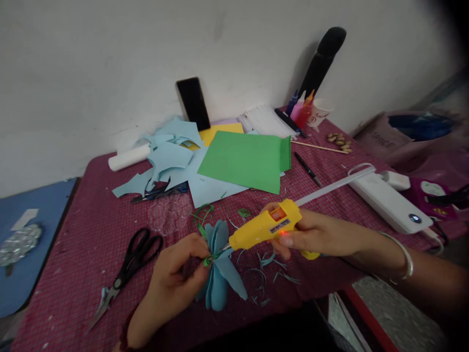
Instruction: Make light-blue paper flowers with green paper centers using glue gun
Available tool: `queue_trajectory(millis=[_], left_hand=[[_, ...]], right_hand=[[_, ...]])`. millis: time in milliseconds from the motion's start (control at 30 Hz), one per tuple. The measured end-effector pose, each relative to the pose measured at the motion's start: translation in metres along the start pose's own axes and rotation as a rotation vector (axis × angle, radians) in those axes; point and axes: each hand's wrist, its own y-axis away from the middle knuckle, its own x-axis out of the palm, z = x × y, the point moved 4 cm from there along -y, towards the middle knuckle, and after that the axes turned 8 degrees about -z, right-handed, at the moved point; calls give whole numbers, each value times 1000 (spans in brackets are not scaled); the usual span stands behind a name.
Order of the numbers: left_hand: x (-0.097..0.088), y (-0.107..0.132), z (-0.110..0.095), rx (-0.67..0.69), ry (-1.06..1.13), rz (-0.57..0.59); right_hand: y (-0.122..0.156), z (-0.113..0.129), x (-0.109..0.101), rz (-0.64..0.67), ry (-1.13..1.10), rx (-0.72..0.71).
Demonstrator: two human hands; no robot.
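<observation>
My left hand (175, 278) pinches a light blue paper flower (220, 266) with a small green curl at its centre, near the table's front edge. My right hand (315, 234) grips a yellow hot glue gun (266, 228). Its nozzle touches the flower's centre. A red light glows on the gun by my fingers, and a clear glue stick (331, 187) juts from its back.
Black scissors (126, 271) lie left of my left hand on the red checked tablecloth (84, 244). Behind are a green paper sheet (247, 159), blue paper scraps (166, 159), a black phone (193, 103) leaning on the wall, a pen (308, 169), paint bottles (302, 110) and a white power strip (390, 201).
</observation>
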Motion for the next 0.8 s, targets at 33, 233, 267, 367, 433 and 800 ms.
queue_trajectory(millis=[33,233,267,367,433,800], left_hand=[[0,1,0,-19,3,-4],[2,3,1,-87,15,-34],[2,3,2,-96,19,-37],[2,4,3,-117,33,-29],[3,5,4,-128,44,-16],[2,5,4,-99,23,-15]], right_hand=[[0,0,1,3,-3,-2],[0,-2,4,28,17,1],[0,-2,5,37,20,4],[-3,-1,8,56,46,8],[-4,1,9,58,59,0],[2,12,12,7,128,-52]])
